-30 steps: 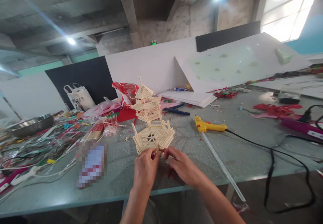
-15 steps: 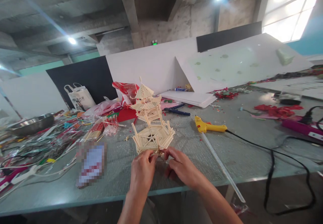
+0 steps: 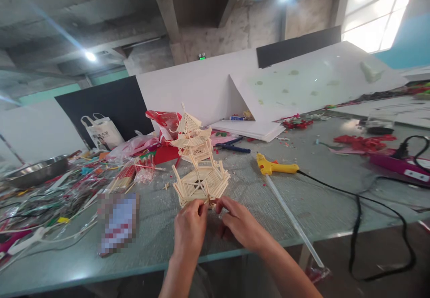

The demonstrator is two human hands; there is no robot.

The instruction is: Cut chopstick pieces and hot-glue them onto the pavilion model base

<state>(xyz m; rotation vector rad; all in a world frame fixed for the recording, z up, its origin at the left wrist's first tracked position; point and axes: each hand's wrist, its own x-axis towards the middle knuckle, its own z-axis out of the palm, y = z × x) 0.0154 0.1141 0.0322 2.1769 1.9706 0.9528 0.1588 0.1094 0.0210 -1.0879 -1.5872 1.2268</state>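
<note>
A pale hexagonal frame of thin wooden sticks (image 3: 213,179), with short sticks rising from its rim, lies on the table in front of me. Directly behind it rises a small tiered stick pagoda (image 3: 191,143) with a pointed roof; whether the two are joined I cannot tell. My left hand (image 3: 190,224) is closed in a pinch at the frame's near edge. Facing it from the right, my right hand (image 3: 240,222) also pinches at that edge. A thin upright stick shows between the fingertips, but what each hand grips is hidden.
To the right lies a yellow hot glue gun (image 3: 278,167), its clear glue stick (image 3: 292,219) reaching past the table edge and its black cord trailing right. Blue-handled pliers (image 3: 233,145) sit behind. Bagged materials (image 3: 50,190) and a metal bowl (image 3: 40,170) crowd the left.
The view has shifted slightly, so the scene sits a little further left. Both hands keep their pinch at the frame's near edge, with hardly any movement of the fingers.
</note>
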